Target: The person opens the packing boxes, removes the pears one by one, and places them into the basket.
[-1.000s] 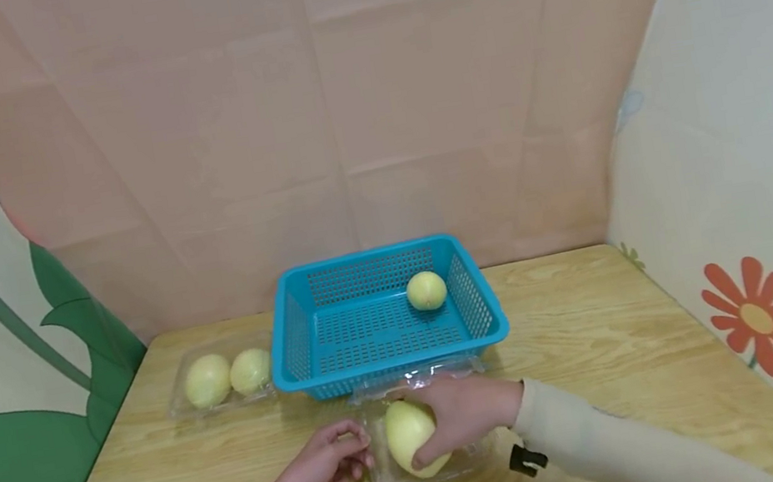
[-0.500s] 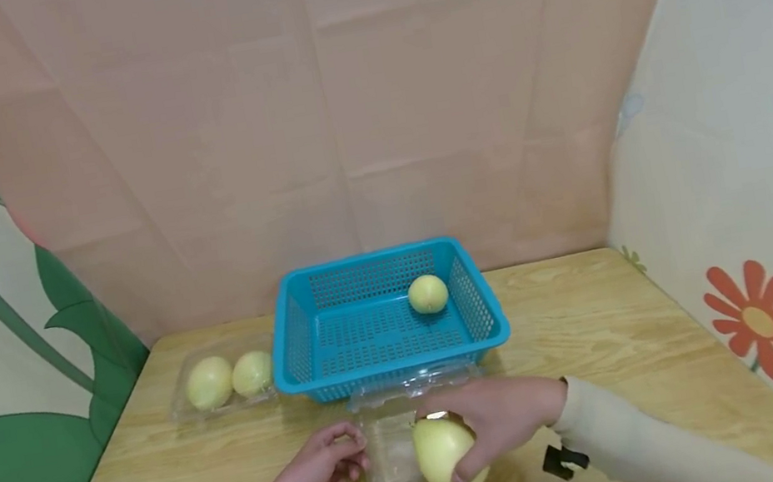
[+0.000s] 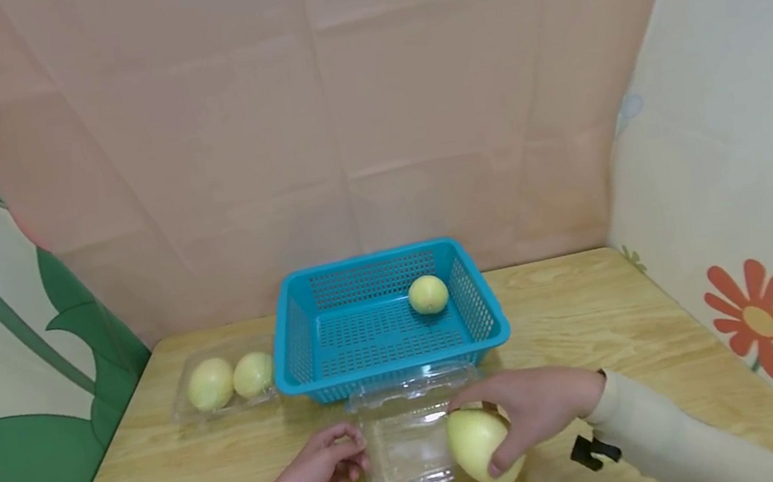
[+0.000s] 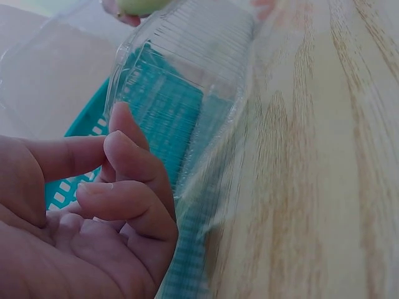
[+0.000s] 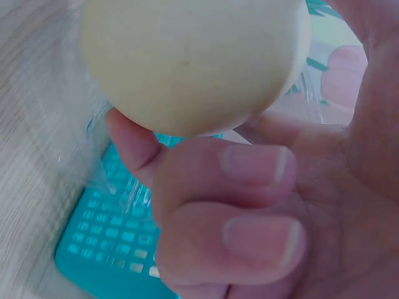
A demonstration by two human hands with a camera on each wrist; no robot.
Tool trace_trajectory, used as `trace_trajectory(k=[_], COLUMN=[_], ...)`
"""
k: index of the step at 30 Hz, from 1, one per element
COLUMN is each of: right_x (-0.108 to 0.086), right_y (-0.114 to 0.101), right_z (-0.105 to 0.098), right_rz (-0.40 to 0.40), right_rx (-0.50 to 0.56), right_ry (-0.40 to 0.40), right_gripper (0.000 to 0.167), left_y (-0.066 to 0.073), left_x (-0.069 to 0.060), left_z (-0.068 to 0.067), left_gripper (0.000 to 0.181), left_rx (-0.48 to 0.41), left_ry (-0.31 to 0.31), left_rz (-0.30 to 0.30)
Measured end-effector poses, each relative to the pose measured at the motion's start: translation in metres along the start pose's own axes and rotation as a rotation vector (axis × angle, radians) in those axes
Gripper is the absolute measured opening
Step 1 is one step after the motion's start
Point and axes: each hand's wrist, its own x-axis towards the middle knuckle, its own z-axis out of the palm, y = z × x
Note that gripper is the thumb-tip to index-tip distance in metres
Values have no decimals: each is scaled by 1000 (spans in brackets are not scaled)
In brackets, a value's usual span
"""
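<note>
Compared with a second ago, the right hand (image 3: 534, 403) and the pale yellow melon (image 3: 480, 449) in its grasp have shifted rightward, from over the middle of the clear plastic clamshell (image 3: 406, 448) to its right edge; the left hand (image 3: 323, 462) has hardly moved. The right thumb presses the near side of the melon while fingers reach over its far side, and the right wrist view shows two more fingers bent in just beside the fruit. Whether the melon touches the clamshell I cannot tell. The left hand lies at the clamshell's left edge, fingers curled and thumb tip against a fingertip; whether they pinch the plastic rim is not clear. The clamshell's far edge overlaps the front of a blue perforated plastic basket (image 3: 371, 336) in the head view. Inside the basket, towards its right end, sits a second melon (image 3: 429, 294). Just left of the basket, a clear plastic pack (image 3: 240, 347) holds two melons (image 3: 210, 384) side by side. All stand on a wood-grain table (image 3: 679, 363), with a pink backdrop (image 3: 336, 114) behind and a red flower (image 3: 759, 321) printed on the right-hand cloth (image 3: 750, 91)
</note>
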Motion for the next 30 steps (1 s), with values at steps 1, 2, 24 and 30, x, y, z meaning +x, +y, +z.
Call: trace_trajectory(k=[1,2,24,30], right_x=[-2,-3,-32,-37], right_y=[1,3,30,33], right_z=[0,0,-21,-31], right_rz=[5,9,172,201], right_rx=[2,8,-17,-27], right_ry=[4,6,139,196], right_gripper=[64,63,71,67], left_y=[0,-1,-2,-1], left_x=[0,-1,-2,-1], left_z=[0,0,0,0], left_gripper=[19,19,17,18], left_rx=[0,-1,-13,-10], left_ry=[-1,0,-14,-13], left_rz=[-3,-5,3,-3])
